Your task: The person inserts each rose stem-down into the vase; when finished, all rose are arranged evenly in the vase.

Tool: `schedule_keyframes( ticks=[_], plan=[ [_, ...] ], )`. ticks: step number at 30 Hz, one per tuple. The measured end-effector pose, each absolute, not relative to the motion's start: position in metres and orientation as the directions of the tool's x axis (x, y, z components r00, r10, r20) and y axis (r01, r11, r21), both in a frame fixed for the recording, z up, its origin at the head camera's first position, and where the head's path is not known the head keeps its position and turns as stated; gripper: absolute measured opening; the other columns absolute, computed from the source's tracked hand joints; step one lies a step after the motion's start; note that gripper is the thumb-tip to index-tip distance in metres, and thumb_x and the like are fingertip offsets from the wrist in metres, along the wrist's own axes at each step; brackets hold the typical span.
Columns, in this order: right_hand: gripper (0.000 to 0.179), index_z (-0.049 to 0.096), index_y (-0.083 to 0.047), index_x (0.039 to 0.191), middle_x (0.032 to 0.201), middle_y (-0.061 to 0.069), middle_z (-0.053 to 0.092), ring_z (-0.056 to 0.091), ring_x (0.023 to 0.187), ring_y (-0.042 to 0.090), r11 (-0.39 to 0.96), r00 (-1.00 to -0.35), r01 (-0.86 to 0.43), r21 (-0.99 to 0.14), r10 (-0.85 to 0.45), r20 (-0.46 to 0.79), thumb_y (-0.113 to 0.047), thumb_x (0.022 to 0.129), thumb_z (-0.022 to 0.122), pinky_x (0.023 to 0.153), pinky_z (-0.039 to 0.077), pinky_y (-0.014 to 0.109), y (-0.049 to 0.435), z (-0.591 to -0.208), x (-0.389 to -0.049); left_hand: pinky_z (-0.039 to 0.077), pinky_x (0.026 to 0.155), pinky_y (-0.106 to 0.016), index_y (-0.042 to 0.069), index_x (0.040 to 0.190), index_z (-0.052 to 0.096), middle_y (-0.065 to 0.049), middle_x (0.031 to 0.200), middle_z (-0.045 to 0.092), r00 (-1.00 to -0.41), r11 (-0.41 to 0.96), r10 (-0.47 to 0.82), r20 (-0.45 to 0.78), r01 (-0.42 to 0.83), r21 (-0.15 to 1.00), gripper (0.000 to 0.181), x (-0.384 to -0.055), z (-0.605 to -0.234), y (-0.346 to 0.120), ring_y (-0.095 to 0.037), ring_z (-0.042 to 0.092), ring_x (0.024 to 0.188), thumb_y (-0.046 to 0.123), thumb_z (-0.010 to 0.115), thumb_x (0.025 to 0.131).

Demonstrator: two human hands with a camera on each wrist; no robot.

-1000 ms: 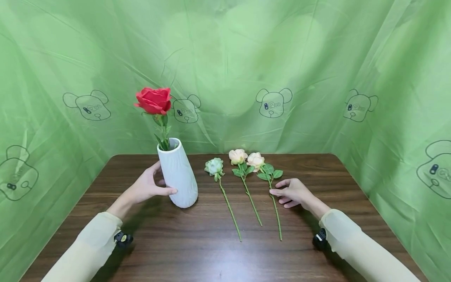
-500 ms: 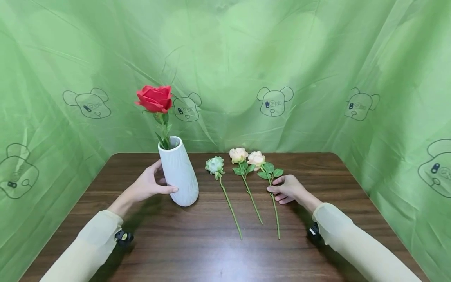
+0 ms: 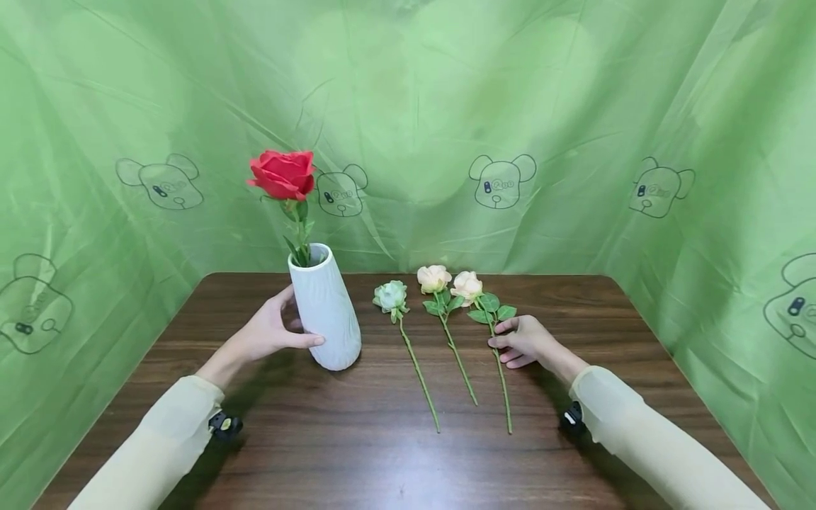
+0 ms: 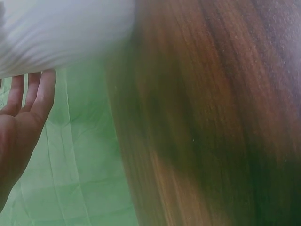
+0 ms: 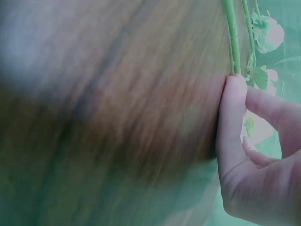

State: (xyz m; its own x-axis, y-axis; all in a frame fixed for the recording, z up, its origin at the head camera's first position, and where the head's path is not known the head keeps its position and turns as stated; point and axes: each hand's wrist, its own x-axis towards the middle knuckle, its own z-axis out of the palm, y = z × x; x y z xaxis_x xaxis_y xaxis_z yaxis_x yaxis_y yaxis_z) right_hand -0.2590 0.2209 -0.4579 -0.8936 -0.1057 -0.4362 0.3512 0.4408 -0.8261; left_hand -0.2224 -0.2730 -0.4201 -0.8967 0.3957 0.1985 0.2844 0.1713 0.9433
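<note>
Well right of the white vase [image 3: 328, 312] the left hand [image 3: 266, 331] grips, the right hand [image 3: 524, 342] pinches the rightmost peach rose's nearward-pointing stem [image 3: 502, 386].

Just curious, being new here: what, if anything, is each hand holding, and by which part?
Left hand: the vase, by its left side. Right hand: the rightmost flower, by its stem, just below the leaves.

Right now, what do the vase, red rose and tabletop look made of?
White vase: perhaps ceramic, satin; soft sheen over ridged relief. Red rose: likely fabric, matte; uniform petals, no shine. Tabletop: wood or laminate, semi-gloss; streaky grain, glare patch.
</note>
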Motion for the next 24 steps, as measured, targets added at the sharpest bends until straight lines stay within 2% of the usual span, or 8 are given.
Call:
schedule_keyframes(
  ticks=[5, 9, 13, 16, 19, 24],
  plan=[
    [0.042, 0.056, 0.001, 0.124, 0.083, 0.009, 0.071, 0.068, 0.059, 0.019, 0.433, -0.894, 0.358, -0.827, -0.095, -0.437, -0.008, 0.088, 0.077, 0.055, 0.062, 0.036, 0.2191, -0.4595, -0.2589, 0.059, 0.090, -0.041, 0.004, 0.147, 0.039, -0.021, 0.130, 0.057, -0.894, 0.180, 0.403, 0.196, 0.287, 0.941, 0.087, -0.2227, -0.4184, -0.2730, -0.033, 0.065, 0.111, -0.002, 0.088, 0.074],
    [0.050, 0.051, 0.000, 0.131, 0.085, 0.009, 0.072, 0.067, 0.060, 0.019, 0.443, -0.903, 0.338, -0.830, -0.097, -0.420, -0.004, 0.087, 0.076, 0.054, 0.061, 0.036, 0.2178, -0.4591, -0.2588, 0.059, 0.090, -0.042, 0.003, 0.145, 0.040, -0.021, 0.129, 0.058, -0.897, 0.190, 0.401, 0.188, 0.282, 0.940, 0.086, -0.2226, -0.4184, -0.2733, -0.032, 0.066, 0.110, -0.002, 0.088, 0.074],
    [0.062, 0.044, -0.001, 0.143, 0.097, 0.012, 0.070, 0.065, 0.062, 0.018, 0.442, -0.912, 0.313, -0.841, -0.109, -0.396, 0.003, 0.086, 0.069, 0.055, 0.062, 0.036, 0.2173, -0.4559, -0.2587, 0.059, 0.090, -0.041, 0.004, 0.145, 0.041, -0.020, 0.129, 0.057, -0.898, 0.200, 0.395, 0.191, 0.287, 0.937, 0.086, -0.2223, -0.4171, -0.2740, -0.031, 0.065, 0.110, -0.001, 0.088, 0.074],
    [0.067, 0.041, 0.001, 0.148, 0.107, 0.014, 0.061, 0.062, 0.065, 0.018, 0.441, -0.917, 0.294, -0.848, -0.121, -0.381, 0.005, 0.086, 0.067, 0.056, 0.062, 0.037, 0.2175, -0.4542, -0.2587, 0.059, 0.090, -0.041, 0.003, 0.146, 0.040, -0.021, 0.130, 0.057, -0.897, 0.201, 0.399, 0.190, 0.287, 0.936, 0.086, -0.2224, -0.4168, -0.2740, -0.032, 0.065, 0.111, -0.001, 0.088, 0.074],
    [0.062, 0.044, 0.001, 0.145, 0.107, 0.013, 0.056, 0.062, 0.066, 0.019, 0.444, -0.918, 0.299, -0.845, -0.106, -0.381, 0.000, 0.089, 0.071, 0.057, 0.062, 0.037, 0.2179, -0.4540, -0.2593, 0.059, 0.090, -0.041, 0.003, 0.146, 0.039, -0.020, 0.130, 0.057, -0.897, 0.204, 0.401, 0.186, 0.285, 0.936, 0.087, -0.2219, -0.4162, -0.2732, -0.033, 0.064, 0.112, 0.000, 0.089, 0.074],
    [0.053, 0.050, 0.001, 0.137, 0.094, 0.009, 0.064, 0.064, 0.063, 0.020, 0.454, -0.925, 0.303, -0.838, -0.071, -0.373, -0.008, 0.091, 0.076, 0.054, 0.062, 0.036, 0.2190, -0.4545, -0.2624, 0.058, 0.091, -0.040, 0.003, 0.146, 0.040, -0.020, 0.130, 0.057, -0.899, 0.209, 0.397, 0.183, 0.282, 0.936, 0.088, -0.2204, -0.4150, -0.2728, -0.035, 0.062, 0.113, 0.000, 0.089, 0.074]
  ],
)
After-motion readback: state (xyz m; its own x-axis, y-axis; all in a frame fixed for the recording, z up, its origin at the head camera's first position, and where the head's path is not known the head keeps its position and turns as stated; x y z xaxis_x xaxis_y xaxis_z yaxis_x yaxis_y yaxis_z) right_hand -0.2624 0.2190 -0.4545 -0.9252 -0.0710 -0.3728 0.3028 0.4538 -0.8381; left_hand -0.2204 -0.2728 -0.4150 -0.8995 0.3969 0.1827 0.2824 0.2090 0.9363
